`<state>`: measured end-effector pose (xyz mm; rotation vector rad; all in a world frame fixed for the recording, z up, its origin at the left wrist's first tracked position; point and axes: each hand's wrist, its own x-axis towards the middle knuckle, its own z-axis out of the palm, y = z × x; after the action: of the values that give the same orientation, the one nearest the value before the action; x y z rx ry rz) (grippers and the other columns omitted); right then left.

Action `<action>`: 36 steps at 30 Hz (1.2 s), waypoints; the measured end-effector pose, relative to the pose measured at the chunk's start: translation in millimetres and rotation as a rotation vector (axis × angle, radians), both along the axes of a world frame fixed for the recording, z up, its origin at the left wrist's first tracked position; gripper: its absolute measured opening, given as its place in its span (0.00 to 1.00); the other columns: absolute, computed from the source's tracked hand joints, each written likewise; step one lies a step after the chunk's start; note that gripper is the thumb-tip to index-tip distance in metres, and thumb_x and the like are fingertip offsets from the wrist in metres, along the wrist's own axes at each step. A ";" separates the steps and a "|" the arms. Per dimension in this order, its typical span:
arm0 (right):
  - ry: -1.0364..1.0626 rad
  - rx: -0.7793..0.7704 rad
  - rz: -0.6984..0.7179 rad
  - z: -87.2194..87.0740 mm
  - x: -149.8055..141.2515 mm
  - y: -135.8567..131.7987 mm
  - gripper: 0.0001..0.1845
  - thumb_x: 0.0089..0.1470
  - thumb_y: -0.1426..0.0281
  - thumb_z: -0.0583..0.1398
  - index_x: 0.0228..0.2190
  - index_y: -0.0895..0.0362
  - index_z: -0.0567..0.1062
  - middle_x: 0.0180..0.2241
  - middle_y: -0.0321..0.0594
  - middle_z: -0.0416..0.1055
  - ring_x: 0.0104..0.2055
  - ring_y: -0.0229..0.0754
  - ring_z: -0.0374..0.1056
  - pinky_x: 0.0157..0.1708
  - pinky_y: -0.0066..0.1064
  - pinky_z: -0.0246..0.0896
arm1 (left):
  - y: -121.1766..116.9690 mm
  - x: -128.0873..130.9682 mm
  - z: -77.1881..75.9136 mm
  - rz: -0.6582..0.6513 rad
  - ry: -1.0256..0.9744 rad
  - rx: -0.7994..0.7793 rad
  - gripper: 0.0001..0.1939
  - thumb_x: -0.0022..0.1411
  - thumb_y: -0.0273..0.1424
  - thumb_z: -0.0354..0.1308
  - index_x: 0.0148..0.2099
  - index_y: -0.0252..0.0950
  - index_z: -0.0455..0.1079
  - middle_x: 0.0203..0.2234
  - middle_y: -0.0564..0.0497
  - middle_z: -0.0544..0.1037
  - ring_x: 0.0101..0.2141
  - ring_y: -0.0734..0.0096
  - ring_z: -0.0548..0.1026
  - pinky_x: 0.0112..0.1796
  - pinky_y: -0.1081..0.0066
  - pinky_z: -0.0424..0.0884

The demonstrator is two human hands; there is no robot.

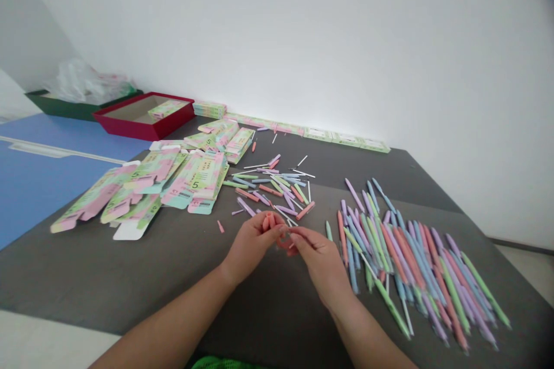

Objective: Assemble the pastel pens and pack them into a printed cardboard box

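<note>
Just on the near side of the parts heap (270, 189), the left hand (247, 246) curls its fingers around coral pieces (268, 221); the right hand (322, 262) pinches a small piece (284, 241), too blurred to identify. Should the left grip slacken, coral pieces could roll into the heap, lost among similar ones.

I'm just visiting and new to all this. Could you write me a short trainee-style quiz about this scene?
1. True or false: the plastic bag lies in the red tray.
2. Which is nearest to the pile of long sticks? a) left hand; b) right hand; c) red tray
3. Which numeral is printed large on the cartons?

Key:
1. False; it lies in the green tray.
2. b
3. 5
</note>
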<state>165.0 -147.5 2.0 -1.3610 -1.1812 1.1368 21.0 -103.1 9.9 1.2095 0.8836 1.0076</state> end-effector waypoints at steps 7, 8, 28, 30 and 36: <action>0.036 0.077 0.069 6.1 -1.9 -1.6 0.10 0.54 0.66 0.57 0.33 0.52 0.79 0.27 0.35 0.74 0.30 0.40 0.67 0.33 0.30 0.61 | -5.4 3.0 -0.4 -0.086 -0.041 -0.032 0.08 0.54 0.33 0.60 0.33 0.34 0.70 0.21 0.52 0.73 0.25 0.71 0.71 0.30 0.72 0.67; 0.065 0.079 0.075 6.0 -2.3 -2.0 0.10 0.54 0.66 0.57 0.33 0.52 0.78 0.27 0.35 0.74 0.30 0.40 0.67 0.33 0.30 0.61 | -5.7 2.7 -0.4 -0.095 -0.036 -0.026 0.08 0.54 0.34 0.60 0.33 0.34 0.70 0.21 0.52 0.73 0.25 0.71 0.71 0.30 0.72 0.67; -0.057 0.253 -0.048 8.3 -0.2 -12.3 0.14 0.59 0.64 0.51 0.43 0.50 0.73 0.45 0.39 0.74 0.48 0.44 0.68 0.50 0.39 0.59 | -3.8 -4.1 -4.1 -0.061 0.475 0.539 0.04 0.54 0.34 0.60 0.32 0.40 0.74 0.27 0.49 0.77 0.29 0.67 0.72 0.33 0.72 0.63; -0.085 0.258 -0.037 7.2 -0.2 -11.9 0.14 0.60 0.64 0.51 0.43 0.50 0.73 0.45 0.39 0.74 0.48 0.44 0.68 0.50 0.39 0.59 | -3.2 -3.9 -3.5 -0.068 0.488 0.543 0.04 0.54 0.34 0.60 0.32 0.40 0.74 0.26 0.49 0.77 0.29 0.67 0.72 0.33 0.72 0.63; -0.134 0.289 -0.029 6.0 -0.7 -11.0 0.15 0.61 0.65 0.50 0.44 0.50 0.73 0.45 0.39 0.73 0.48 0.43 0.68 0.50 0.38 0.60 | -2.4 -3.0 -2.3 -0.061 0.501 0.554 0.04 0.53 0.34 0.61 0.30 0.39 0.72 0.24 0.51 0.75 0.27 0.69 0.71 0.31 0.73 0.62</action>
<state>164.3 -158.6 8.0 -1.2404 -1.3594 0.8273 18.1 -105.5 7.5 2.0061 0.9696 0.9433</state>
